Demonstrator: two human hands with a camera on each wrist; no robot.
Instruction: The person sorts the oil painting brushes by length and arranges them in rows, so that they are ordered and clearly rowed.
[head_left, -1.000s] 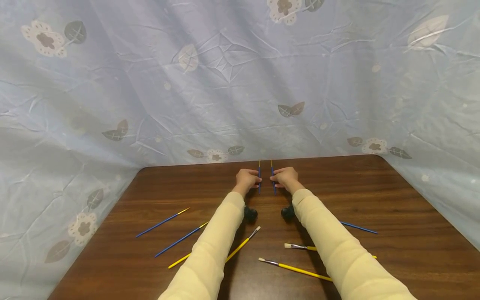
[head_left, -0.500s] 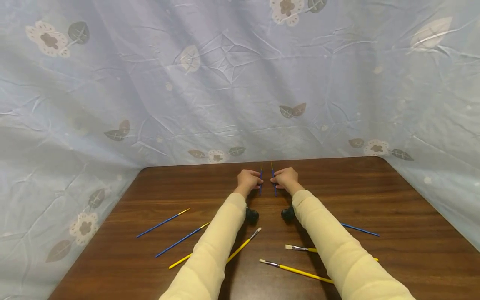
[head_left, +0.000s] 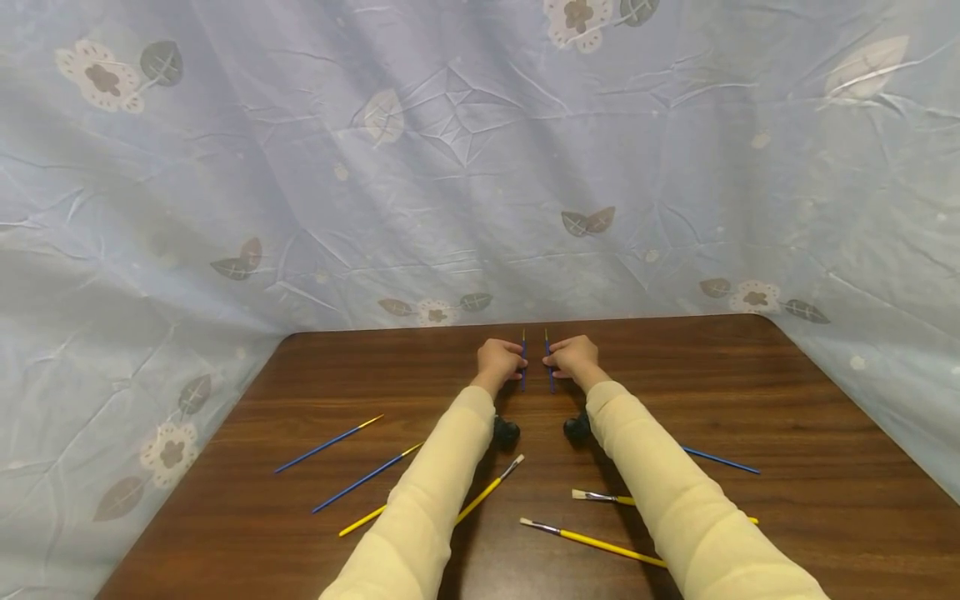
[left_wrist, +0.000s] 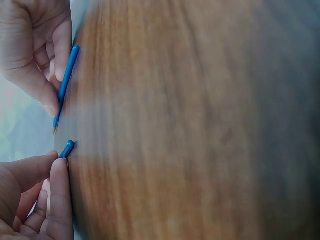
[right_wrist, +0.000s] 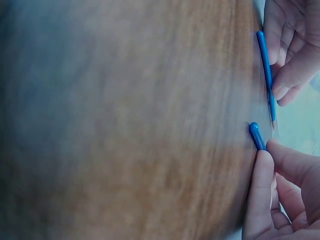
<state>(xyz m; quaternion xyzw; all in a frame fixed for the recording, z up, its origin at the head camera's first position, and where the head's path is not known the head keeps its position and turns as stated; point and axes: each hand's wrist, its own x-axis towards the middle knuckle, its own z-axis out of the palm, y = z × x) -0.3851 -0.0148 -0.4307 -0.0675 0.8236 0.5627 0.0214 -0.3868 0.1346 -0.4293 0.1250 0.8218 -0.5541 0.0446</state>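
"Fingers (head_left: 517,362) and thumb of the left hand (head_left: 497,360) are pinching a slim blue-handled paintbrush with a golden tip (head_left: 523,381); what are we finding opposite?"

"We are finding the right hand (head_left: 575,357) pinching a matching blue paintbrush (head_left: 552,384) the same way; the two are lying side by side, near each other but apart, both pointing their tips away from us."

"So they are sitting close to the far edge of the brown wood-grain table (head_left: 675,367); are we seeing the handles touching it?"

"We are checking both wrist views and cannot tell; beyond that edge a pale, wrinkled fabric sheet with flowers and leaves (head_left: 450,192) is hanging."

"Nearer us, a thin blue brush (head_left: 330,443) is lying slantwise at the left; a second blue brush (head_left: 360,482) is lying beside it; a yellow handle (head_left: 363,521) and a yellow flat brush (head_left: 482,498) are showing on either side of the pale yellow left sleeve (head_left: 420,500)."

"And we are spotting a long yellow brush (head_left: 611,548), a silver-collared flat brush (head_left: 600,497) and a blue handle (head_left: 722,460), all partly hiding behind the right sleeve (head_left: 667,475)."
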